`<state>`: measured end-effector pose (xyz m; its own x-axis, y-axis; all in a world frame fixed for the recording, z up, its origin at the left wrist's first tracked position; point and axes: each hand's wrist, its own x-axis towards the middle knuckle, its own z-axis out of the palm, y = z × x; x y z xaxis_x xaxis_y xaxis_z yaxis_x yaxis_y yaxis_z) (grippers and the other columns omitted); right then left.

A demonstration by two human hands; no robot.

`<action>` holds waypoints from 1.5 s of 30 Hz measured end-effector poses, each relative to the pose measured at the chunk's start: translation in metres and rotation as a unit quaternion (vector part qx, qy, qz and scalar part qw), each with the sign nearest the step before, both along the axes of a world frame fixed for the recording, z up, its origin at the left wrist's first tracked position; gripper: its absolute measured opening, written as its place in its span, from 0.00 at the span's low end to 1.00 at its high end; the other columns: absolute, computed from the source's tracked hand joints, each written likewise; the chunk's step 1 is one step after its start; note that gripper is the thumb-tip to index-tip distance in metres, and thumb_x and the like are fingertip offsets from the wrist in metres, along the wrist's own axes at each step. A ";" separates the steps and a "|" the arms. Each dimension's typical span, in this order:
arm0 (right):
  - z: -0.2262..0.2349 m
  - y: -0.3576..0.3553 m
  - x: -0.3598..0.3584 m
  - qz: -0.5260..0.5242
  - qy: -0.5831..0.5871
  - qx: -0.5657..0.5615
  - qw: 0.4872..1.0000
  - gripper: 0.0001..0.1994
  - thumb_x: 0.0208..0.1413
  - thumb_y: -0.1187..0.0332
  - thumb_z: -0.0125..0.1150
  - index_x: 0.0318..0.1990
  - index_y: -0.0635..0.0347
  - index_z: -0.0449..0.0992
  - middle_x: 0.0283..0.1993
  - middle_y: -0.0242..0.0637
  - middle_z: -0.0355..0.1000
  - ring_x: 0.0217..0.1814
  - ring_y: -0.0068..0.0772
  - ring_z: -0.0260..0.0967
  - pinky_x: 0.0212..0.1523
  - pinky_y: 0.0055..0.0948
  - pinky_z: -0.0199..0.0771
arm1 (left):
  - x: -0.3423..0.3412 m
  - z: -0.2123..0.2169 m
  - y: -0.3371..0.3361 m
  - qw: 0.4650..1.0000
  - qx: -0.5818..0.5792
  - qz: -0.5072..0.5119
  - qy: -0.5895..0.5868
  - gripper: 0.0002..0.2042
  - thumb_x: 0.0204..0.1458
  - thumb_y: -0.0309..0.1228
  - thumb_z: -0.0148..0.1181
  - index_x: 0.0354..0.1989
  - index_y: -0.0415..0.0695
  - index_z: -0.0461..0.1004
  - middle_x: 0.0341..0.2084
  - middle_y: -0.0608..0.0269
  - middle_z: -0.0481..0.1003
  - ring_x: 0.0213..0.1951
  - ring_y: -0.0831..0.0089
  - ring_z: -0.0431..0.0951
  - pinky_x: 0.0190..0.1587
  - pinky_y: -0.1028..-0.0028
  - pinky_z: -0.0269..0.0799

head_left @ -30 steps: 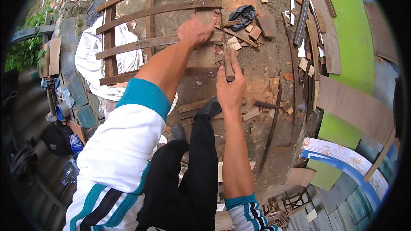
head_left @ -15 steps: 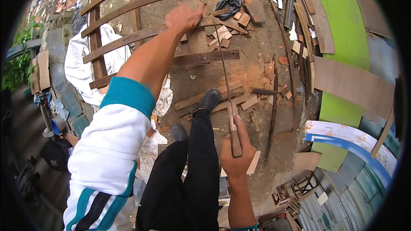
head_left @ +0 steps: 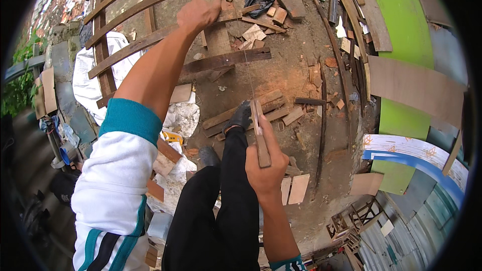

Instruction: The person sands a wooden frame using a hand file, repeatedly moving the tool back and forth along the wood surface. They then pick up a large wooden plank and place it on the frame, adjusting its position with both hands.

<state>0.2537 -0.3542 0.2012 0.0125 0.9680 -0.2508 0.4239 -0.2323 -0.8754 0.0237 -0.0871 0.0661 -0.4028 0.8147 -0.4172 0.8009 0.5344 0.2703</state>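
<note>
My left hand (head_left: 198, 14) is closed on the end part of a brown wooden slat (head_left: 133, 46), one of several nailed across a slatted wooden frame at the upper left. In my right hand (head_left: 268, 173) is a handsaw, gripped by its wooden handle (head_left: 263, 155) with the index finger stretched along it. The thin blade points away from me and runs up to the slat's end, just right of my left hand. Whether its teeth sit in the wood cannot be made out. Beneath the blade lies the end of a lower slat (head_left: 228, 62).
My shoe (head_left: 242, 114) is by loose timber (head_left: 268, 101) on the dirt ground. Wood offcuts and a black plastic bag (head_left: 259, 0) lie beyond the slat ends. White sacking (head_left: 108, 57) is under the frame. Long strips and green boards (head_left: 401, 20) line the right side.
My right hand has pushed the saw forward and slightly left, bringing its handle closer to the slats. My left hand keeps its grip on the slat. The whole view has shifted slightly.
</note>
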 end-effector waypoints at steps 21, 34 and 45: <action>-0.072 0.061 -0.021 -0.028 0.061 0.081 0.994 0.29 0.51 0.80 0.57 0.64 0.56 0.73 0.54 0.56 0.77 0.54 0.56 0.77 0.50 0.37 0.79 | -0.010 -0.028 0.015 1.000 -0.026 -0.001 0.011 0.46 0.58 0.65 0.39 0.51 0.23 0.76 0.51 0.27 0.75 0.55 0.38 0.76 0.59 0.54 0.69; -0.038 0.019 -0.018 -0.038 0.015 0.107 0.993 0.34 0.47 0.82 0.61 0.66 0.50 0.72 0.51 0.54 0.78 0.46 0.58 0.80 0.45 0.44 0.81 | 0.004 -0.006 0.018 0.999 -0.013 -0.002 0.030 0.46 0.59 0.64 0.38 0.48 0.20 0.75 0.49 0.24 0.75 0.55 0.37 0.77 0.59 0.53 0.68; -0.037 0.067 -0.044 -0.036 0.038 0.021 0.998 0.32 0.51 0.79 0.61 0.67 0.50 0.70 0.50 0.55 0.79 0.50 0.59 0.77 0.48 0.44 0.80 | -0.014 -0.022 0.022 0.999 -0.044 -0.006 0.028 0.47 0.58 0.64 0.41 0.56 0.19 0.68 0.54 0.24 0.72 0.59 0.38 0.74 0.62 0.55 0.67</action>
<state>0.2094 -0.2875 0.1646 0.0639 0.9752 -0.2119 0.3387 -0.2209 -0.9146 0.0094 -0.0646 0.0441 -0.4177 0.7810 -0.4643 0.8202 0.5440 0.1772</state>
